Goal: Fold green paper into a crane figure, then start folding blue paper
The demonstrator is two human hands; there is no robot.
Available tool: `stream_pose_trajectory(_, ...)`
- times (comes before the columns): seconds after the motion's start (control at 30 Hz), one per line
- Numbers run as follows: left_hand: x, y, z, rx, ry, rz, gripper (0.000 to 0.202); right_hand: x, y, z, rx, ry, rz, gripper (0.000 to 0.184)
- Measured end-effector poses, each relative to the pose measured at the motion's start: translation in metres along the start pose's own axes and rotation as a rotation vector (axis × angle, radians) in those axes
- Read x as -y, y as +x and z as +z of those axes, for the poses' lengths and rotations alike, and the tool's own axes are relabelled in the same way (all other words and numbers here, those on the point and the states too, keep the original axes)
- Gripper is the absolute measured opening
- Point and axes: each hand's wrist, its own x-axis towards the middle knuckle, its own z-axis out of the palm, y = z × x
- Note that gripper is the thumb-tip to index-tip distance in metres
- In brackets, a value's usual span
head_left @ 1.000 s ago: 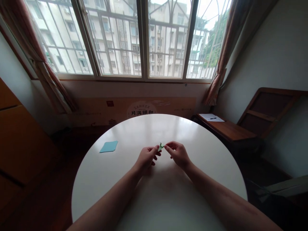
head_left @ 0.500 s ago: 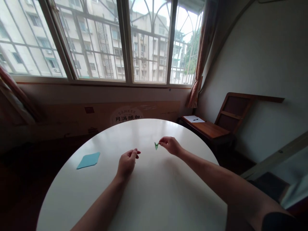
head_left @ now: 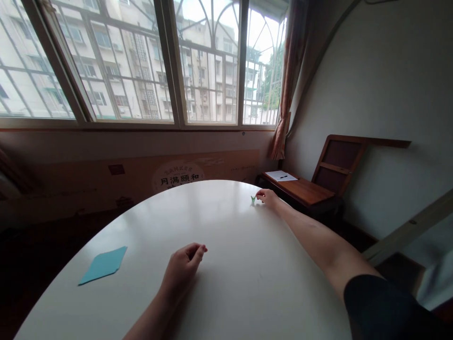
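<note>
Near the far right rim of the white round table (head_left: 226,302) is a small green folded-paper figure, like an origami crane (head_left: 253,200). My right hand (head_left: 268,197) reaches out to it, the fingertips pinched at its right side. The figure seems to be on or just above the tabletop. My left hand (head_left: 184,265) rests over the middle of the table, fingers curled in and thumb against them, with nothing visible in it. To its left lies a stack of light-blue square paper (head_left: 103,265).
A wooden chair (head_left: 314,190) stands beyond the table on the right, bearing a white sheet (head_left: 281,175) with a dark pen on it. A printed cardboard panel (head_left: 226,165) leans under the barred windows. A curtain (head_left: 283,118) hangs at their right side.
My right hand has moved the green paper figure away and to the right, towards the table's far edge. My left hand has curled its fingers further. The camera view has shifted to the right.
</note>
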Motion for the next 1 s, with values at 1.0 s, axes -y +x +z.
stream_pose_trajectory(1.0,0.003,0.003,0.003,-0.004,-0.046,-0.048,0.042,0.019,-0.02,-0.07,-0.325,0.291,0.014,0.035)
